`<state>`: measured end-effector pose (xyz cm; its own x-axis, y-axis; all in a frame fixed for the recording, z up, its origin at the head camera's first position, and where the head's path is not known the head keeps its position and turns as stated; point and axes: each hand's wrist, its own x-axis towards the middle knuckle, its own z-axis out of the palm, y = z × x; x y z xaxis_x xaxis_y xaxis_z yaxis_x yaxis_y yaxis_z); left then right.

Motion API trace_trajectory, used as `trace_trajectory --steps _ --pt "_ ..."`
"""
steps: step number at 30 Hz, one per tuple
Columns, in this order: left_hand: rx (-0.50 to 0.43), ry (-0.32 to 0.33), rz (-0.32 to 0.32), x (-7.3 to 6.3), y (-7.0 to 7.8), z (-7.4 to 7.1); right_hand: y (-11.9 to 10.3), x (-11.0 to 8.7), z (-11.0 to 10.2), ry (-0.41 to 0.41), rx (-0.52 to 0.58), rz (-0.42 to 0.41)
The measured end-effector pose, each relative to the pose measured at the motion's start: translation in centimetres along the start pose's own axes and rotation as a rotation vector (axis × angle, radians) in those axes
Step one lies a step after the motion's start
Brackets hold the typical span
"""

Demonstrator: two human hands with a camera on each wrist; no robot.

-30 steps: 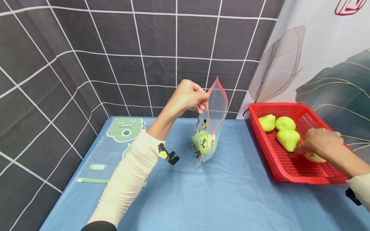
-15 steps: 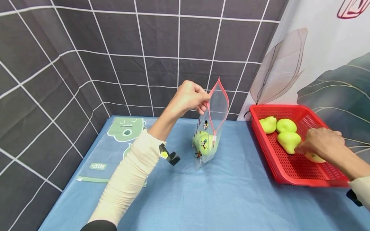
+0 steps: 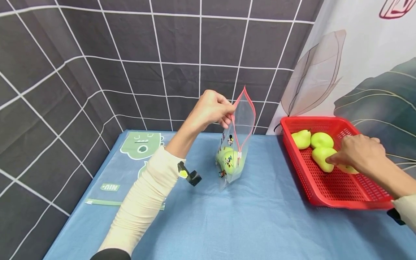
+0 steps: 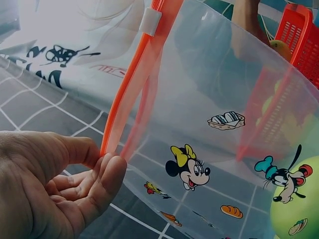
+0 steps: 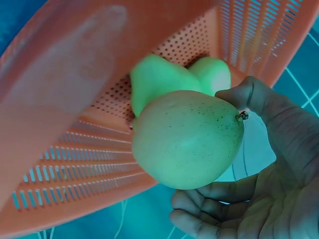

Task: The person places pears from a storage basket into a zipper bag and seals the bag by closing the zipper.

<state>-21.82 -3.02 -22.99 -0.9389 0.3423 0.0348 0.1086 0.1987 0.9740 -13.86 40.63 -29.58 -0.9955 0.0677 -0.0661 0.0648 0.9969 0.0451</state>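
My left hand (image 3: pixel 212 110) pinches the pink-edged top of a clear zip bag (image 3: pixel 244 115) printed with cartoon figures. The bag's mouth gapes, and a round green fruit (image 3: pixel 227 160) lies at its bottom. A white slider (image 4: pixel 150 21) sits on the zip. Over the red basket (image 3: pixel 320 193), my right hand (image 3: pixel 362 153) holds a yellow, speckled mango (image 5: pixel 188 139) between thumb and fingers, its short stem close to the thumb. Beyond the mango in the basket are a green pear (image 3: pixel 322 157), another pear (image 3: pixel 300 139) and a rounder green fruit (image 3: pixel 321 139).
Flat on the blue cloth (image 3: pixel 227 224) at the left lies another zip bag (image 3: pixel 108 171) with a green cartoon print, partly covered by my left arm. A dark tiled backdrop (image 3: pixel 175 43) stands behind, with a white leaf-patterned curtain (image 3: pixel 364 21) at the right.
My right hand has shifted slightly left and up in the basket with the mango, now overlapping the near pear. My left hand and the bag stay where they were.
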Motion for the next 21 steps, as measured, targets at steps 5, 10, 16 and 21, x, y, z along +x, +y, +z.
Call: trace_trajectory --steps 5,10,16,21 --pt "0.000 0.003 -0.009 -0.1 0.0 0.0 -0.5 0.2 -0.5 0.029 0.003 -0.002" --pt "-0.006 0.000 -0.019 -0.1 0.1 0.0 -0.8 0.3 -0.9 0.036 0.017 -0.027" --pt "-0.005 0.007 -0.026 -0.2 0.1 0.1 -1.2 0.5 -2.0 0.054 0.042 -0.026" --pt "-0.025 0.030 -0.033 -0.2 0.1 0.1 -1.7 0.7 -3.2 0.090 0.046 -0.024"
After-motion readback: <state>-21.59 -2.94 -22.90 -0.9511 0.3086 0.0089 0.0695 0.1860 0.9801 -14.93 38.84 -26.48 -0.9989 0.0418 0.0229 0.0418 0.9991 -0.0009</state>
